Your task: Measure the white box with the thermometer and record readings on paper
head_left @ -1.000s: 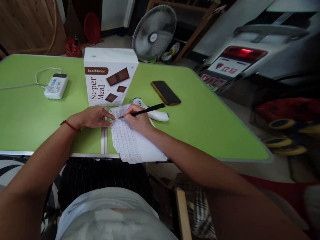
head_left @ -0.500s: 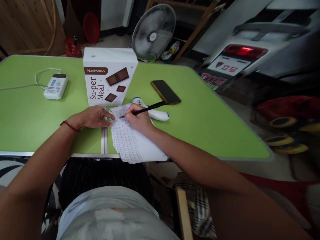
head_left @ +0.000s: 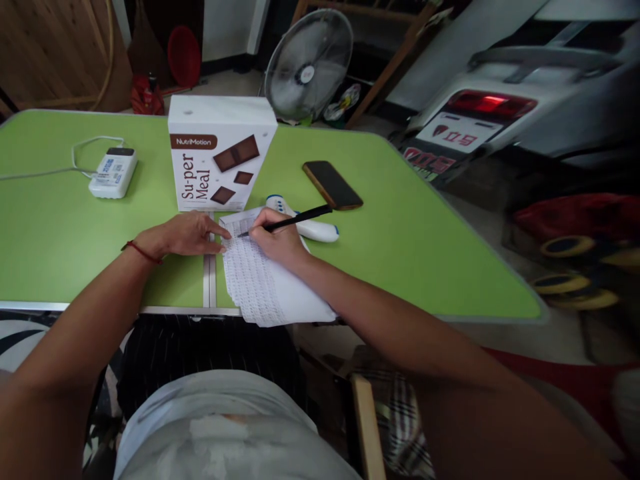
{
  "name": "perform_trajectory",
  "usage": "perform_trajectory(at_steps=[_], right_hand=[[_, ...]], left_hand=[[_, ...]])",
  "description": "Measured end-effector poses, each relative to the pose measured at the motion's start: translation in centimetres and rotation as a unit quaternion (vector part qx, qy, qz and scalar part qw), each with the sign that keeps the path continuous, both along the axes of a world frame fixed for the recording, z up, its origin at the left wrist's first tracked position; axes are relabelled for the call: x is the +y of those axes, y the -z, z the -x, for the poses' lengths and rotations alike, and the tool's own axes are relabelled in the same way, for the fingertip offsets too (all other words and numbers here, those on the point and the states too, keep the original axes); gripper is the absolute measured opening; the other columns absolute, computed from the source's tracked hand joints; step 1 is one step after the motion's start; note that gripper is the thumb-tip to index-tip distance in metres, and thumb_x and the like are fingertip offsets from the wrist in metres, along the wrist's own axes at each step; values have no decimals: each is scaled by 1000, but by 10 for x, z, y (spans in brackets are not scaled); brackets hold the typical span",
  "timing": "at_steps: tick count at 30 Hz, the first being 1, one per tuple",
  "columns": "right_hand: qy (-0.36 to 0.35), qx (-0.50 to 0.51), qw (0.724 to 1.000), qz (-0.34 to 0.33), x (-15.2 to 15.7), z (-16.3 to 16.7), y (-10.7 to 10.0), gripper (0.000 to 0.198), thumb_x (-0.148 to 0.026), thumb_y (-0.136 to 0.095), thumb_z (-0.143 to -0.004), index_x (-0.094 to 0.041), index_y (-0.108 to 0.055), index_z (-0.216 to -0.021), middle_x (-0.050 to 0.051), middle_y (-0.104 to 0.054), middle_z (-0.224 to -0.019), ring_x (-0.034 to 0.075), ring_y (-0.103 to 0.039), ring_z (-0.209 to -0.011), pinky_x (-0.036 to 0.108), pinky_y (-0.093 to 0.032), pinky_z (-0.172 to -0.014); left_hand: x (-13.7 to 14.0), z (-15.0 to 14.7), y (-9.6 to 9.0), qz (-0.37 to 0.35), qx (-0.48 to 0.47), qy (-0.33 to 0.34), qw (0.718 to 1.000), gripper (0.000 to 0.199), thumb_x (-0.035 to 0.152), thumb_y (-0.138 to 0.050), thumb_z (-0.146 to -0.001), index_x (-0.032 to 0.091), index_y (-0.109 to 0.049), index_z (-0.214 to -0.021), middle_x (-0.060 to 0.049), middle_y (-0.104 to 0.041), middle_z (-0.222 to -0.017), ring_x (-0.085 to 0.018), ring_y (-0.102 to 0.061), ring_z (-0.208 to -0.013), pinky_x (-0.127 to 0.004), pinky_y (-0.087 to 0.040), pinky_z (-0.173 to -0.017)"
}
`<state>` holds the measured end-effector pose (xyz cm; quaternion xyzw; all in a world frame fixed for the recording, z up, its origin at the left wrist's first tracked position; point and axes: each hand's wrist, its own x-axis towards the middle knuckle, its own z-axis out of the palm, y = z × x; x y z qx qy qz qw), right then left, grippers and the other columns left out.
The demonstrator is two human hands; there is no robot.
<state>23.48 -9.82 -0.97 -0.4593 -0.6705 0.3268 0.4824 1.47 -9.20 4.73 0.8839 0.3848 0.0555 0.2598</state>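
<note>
On the table (head_left: 410, 267), the paper (head_left: 265, 287) is lying before the box (head_left: 200, 150), overhanging the near edge. The right hand (head_left: 277, 239) is gripping the pen (head_left: 307, 215) between closed fingers, its tip pointing at the written lines. The left hand (head_left: 187, 233) is grasping nothing; its fingers are resting half open at the paper's left side.

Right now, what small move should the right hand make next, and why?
Probably a short writing stroke: the right hand holds the black pen with its tip at the handwritten paper, and the left hand lies at the paper's left edge, seemingly steadying it.
</note>
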Motion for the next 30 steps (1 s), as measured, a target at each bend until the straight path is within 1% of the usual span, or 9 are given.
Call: perform_trajectory(at_steps=[4,11,22,27,30], right_hand=[[-1,14,1000,4,1,-1,1,17,-13,-57,-66,-24,-48,-57,-7,-44,-51,10,-38,-51,28,-39,-55],[-29,3,1000,4,1,-2,4,16,-17,-59,-68,-24,-48,-58,-6,-47,-52,11,-40,-53,27,-38,-55],[-34,-19,999,8,0,-1,1,18,-13,-59,-67,-24,-49,-58,-7,-46,-53,11,-41,-53,27,-38,-55],[-41,-12,999,7,1,-2,3,17,-14,-59,-67,-24,-49,-57,-7,-47,-52,11,-41,-53,28,-38,-55],[-29,-11,999,8,1,-3,3,18,-13,-58,-68,-24,-48,-58,-7,-46,-53,11,-42,-54,28,-38,-56]], left_hand=[[-1,1,-1,0,-1,-3,1000,37,32,-69,-86,15,-79,-116,2,-59,-56,-11,-51,-56,-23,-36,-58],[-2,0,-3,1,0,-4,1000,37,32,-69,-86,17,-79,-117,1,-61,-59,-12,-53,-59,-22,-36,-58],[-2,0,-1,-14,-8,5,1000,36,33,-68,-85,16,-80,-115,1,-61,-58,-11,-52,-58,-22,-34,-57],[-1,1,0,-16,-16,11,1000,38,34,-68,-85,16,-79,-117,2,-60,-56,-10,-49,-55,-21,-33,-55],[-1,0,-1,-19,-9,6,1000,36,33,-68,-85,17,-80,-114,2,-59,-56,-10,-48,-55,-21,-32,-55]])
